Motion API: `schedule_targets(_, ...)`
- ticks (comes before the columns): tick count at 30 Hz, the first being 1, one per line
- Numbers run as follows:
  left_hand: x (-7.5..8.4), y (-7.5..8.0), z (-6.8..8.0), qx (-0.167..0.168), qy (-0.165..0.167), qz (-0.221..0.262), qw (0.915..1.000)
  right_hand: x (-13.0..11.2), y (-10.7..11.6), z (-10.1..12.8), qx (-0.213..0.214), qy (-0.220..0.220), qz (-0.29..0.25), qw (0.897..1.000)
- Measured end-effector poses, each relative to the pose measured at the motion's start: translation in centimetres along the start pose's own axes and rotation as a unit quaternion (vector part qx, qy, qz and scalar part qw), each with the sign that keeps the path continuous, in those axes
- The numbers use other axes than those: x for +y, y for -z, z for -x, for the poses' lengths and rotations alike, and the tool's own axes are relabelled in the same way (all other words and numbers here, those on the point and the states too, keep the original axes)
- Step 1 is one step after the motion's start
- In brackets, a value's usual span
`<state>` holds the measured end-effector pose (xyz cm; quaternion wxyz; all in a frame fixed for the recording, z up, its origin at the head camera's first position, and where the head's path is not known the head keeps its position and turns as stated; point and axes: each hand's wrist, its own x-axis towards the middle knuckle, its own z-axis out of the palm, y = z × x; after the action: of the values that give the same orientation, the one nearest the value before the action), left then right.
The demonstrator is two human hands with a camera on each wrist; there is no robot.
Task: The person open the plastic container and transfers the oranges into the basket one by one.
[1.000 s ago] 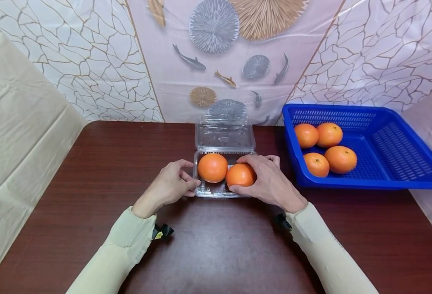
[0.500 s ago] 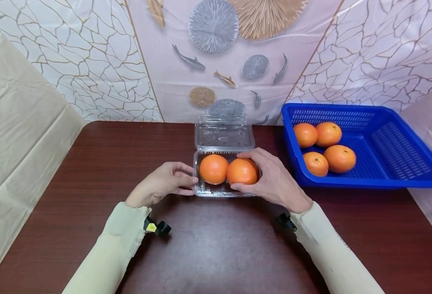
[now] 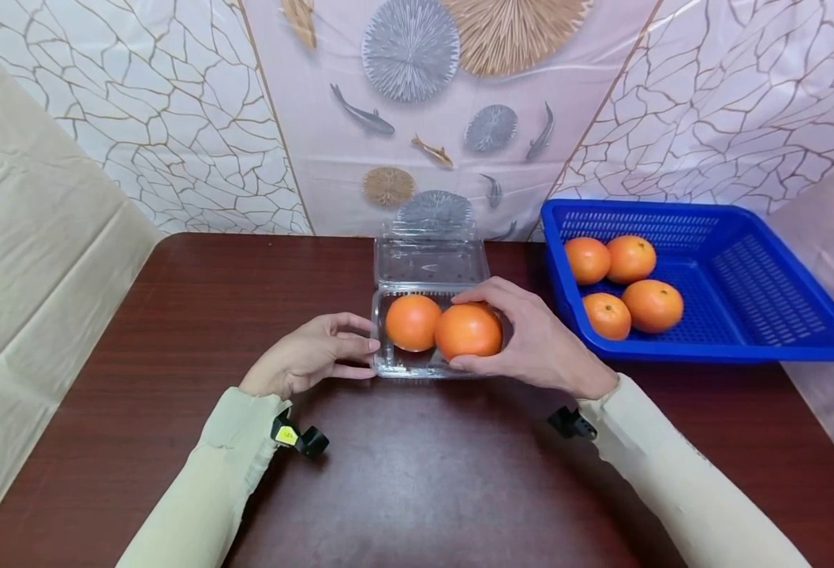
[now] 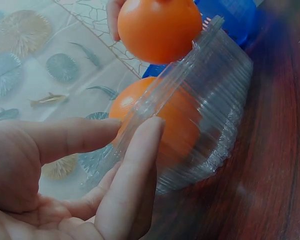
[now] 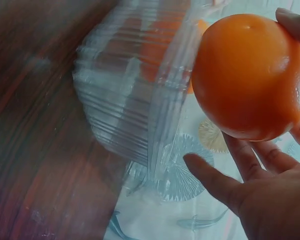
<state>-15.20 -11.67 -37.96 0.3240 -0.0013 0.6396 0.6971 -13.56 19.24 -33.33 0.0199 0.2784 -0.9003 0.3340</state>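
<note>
A clear plastic clamshell box (image 3: 424, 371) lies on the table with its lid (image 3: 431, 262) folded back toward the wall. Inside its left half sits one orange (image 3: 413, 323). My left hand (image 3: 317, 351) pinches the left rim, thumb and finger on either side of it in the left wrist view. With thumb and fingers around it, my right hand (image 3: 537, 339) holds a second orange (image 3: 469, 331) over the box's right half. The right wrist view shows this held orange (image 5: 247, 75) up past the rim of the box (image 5: 140, 100).
A blue plastic basket (image 3: 764, 292) stands at the right, close to the box. Several oranges (image 3: 652, 306) lie in its left part. Behind the brown table (image 3: 175, 347) hangs a patterned wall covering (image 3: 424, 158).
My right hand has lifted its orange up from inside the box and slightly right. My left hand has shifted its fingers along the left rim.
</note>
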Motion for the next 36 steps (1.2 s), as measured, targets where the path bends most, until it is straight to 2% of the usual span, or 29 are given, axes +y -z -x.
schedule_targets(3,-0.1,0.0,0.0,-0.001,0.001,0.0,1.0,0.0,0.5,0.1,-0.009,-0.01,-0.019,1.0)
schedule_targets(8,-0.2,0.0,0.0,0.004,0.007,-0.011,0.9999,-0.1,1.3,0.4,-0.012,-0.012,-0.02,1.0)
schedule_targets(14,-0.1,0.1,-0.1,0.005,0.006,-0.018,0.9998,-0.6,2.4,0.8,-0.009,-0.007,0.004,1.0)
schedule_targets(20,0.0,0.0,0.1,0.001,0.001,-0.02,0.9998,-1.2,3.8,1.3,-0.021,0.022,0.015,0.999)
schedule_targets(25,0.0,0.0,0.2,0.003,0.001,-0.021,0.9998,-1.6,5.0,1.8,-0.031,0.013,0.031,0.999)
schedule_targets(30,0.2,0.0,0.2,0.003,0.0,-0.023,0.9997,-1.6,6.1,2.3,-0.018,0.013,0.061,0.998)
schedule_targets(36,0.2,-0.2,0.1,0.002,0.0,-0.022,0.9998,-1.1,7.3,3.1,0.012,0.025,0.071,0.997)
